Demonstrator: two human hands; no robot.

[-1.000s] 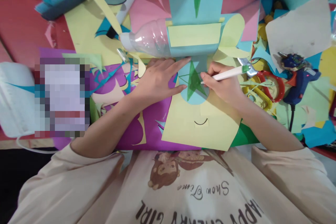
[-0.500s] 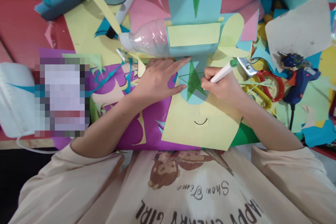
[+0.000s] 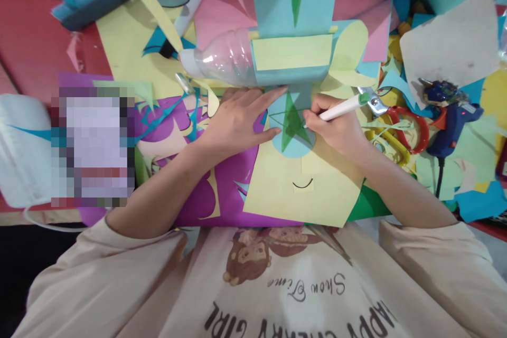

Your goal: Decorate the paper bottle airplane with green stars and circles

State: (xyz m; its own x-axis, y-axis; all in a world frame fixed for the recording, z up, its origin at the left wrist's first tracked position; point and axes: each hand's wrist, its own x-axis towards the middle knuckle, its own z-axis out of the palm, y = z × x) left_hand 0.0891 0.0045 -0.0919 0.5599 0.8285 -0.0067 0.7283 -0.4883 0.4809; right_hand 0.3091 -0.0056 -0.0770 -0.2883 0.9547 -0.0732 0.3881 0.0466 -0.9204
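Observation:
My right hand is closed around a white marker with a green end, its tip at the right side of a green star. The star is partly filled in on a light blue paper piece with a rounded end. My left hand lies with fingers spread, fingertips on the blue paper's left edge. Under the blue piece is a pale yellow sheet with a small black curved line on it. Just beyond lies a clear plastic bottle on its side, wrapped in blue and yellow paper.
Red-handled scissors and a blue glue gun lie to the right among paper scraps. A black-capped marker lies at the upper left. Purple paper sits under my left forearm. A white box-like object stands far left.
My right hand has shifted the marker slightly, tilting its green end to the right and its tip up and left. My left hand stays in place.

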